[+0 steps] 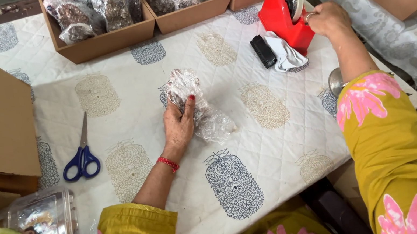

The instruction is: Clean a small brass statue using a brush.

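Clear plastic packet (197, 107) lies mid-table under the left hand (178, 127), whose fingers (189, 110) press flat and narrow on its wrap; the right hand (328, 18) has its fingers curled at the tape roll of the red dispenser (281, 17). The table (255, 143) carries a white quilted cloth with printed motifs. Three brown cardboard trays (100, 40) of filled clear packets line the far edge, with blue-handled scissors (81, 156) at left.
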